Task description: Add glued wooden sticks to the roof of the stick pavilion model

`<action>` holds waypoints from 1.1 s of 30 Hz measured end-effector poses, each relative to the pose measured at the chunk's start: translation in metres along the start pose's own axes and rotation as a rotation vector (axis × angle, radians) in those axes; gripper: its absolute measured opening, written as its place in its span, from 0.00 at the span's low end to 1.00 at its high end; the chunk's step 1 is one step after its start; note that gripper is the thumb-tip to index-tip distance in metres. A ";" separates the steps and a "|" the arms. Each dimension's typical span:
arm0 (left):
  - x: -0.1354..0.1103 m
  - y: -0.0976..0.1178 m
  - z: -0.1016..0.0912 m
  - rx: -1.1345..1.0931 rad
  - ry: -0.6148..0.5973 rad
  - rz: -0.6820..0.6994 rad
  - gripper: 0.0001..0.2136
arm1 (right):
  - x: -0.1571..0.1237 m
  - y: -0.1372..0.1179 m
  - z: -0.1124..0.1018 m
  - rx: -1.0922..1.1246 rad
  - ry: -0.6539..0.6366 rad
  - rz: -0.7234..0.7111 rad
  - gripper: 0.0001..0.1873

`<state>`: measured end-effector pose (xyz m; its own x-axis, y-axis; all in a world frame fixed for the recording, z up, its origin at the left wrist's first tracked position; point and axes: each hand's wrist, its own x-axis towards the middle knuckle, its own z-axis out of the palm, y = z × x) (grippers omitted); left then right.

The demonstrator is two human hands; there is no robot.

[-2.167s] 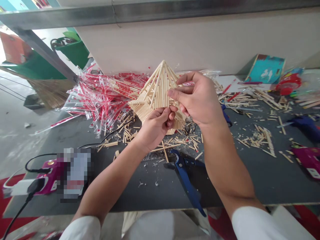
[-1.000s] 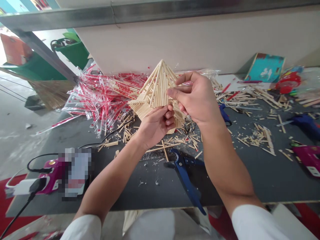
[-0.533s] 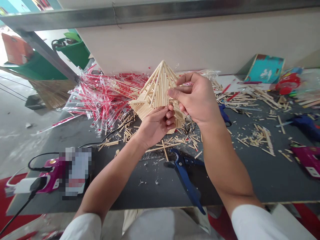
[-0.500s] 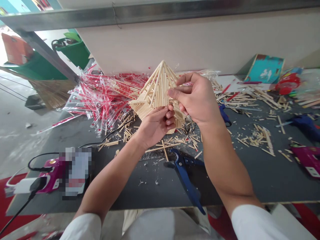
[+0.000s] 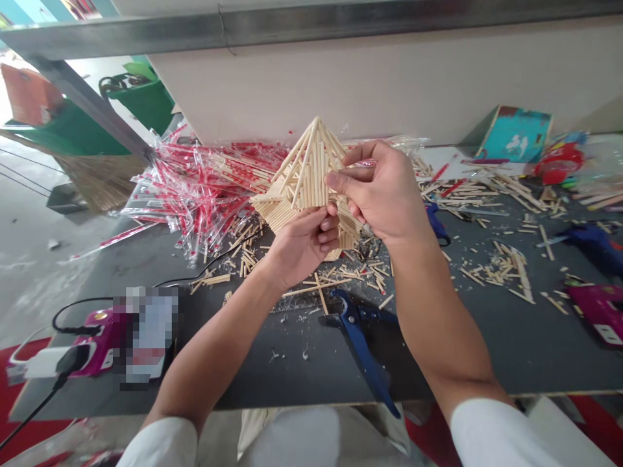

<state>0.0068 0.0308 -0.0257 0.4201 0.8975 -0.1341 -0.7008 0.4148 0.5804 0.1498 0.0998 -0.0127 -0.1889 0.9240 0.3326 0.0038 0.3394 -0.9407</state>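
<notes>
A pointed, roof-shaped model made of thin wooden sticks (image 5: 311, 162) rises in front of me, with flat stick panels flaring out at its base. My left hand (image 5: 306, 243) is closed at the lower front edge of the model, its thumb and fingers pinching the bottom ends of the upright sticks. At the model's right side, my right hand (image 5: 384, 191) pinches a wooden stick of the front face between thumb and forefinger. My fingers hide part of the base. A blue-handled cutter (image 5: 363, 347) lies on the dark table below my hands.
Red-and-clear plastic wrappers (image 5: 195, 188) heap at the back left. Cut stick pieces (image 5: 501, 269) are scattered across the table (image 5: 487, 337). A blue glue gun (image 5: 596, 243) and a purple power strip (image 5: 596, 311) sit at right. Another power strip (image 5: 100, 337) with cables lies at left beside a blurred-out phone-like object.
Both hands keep the same grip and the stick model stays in place. Only a very slight shift of the view shows.
</notes>
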 end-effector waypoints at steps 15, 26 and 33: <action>0.000 0.002 0.003 0.030 0.024 -0.014 0.10 | 0.000 0.011 -0.004 -0.022 -0.043 -0.130 0.20; -0.011 -0.006 0.008 0.035 0.034 -0.010 0.11 | -0.014 -0.028 -0.035 -0.239 -0.007 -0.112 0.21; -0.032 -0.019 -0.002 0.115 0.082 -0.031 0.09 | -0.059 -0.051 -0.049 -0.252 0.039 -0.057 0.22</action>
<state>0.0056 -0.0058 -0.0344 0.3885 0.8959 -0.2154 -0.6157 0.4263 0.6626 0.2088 0.0364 0.0194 -0.1573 0.9066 0.3916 0.2397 0.4198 -0.8754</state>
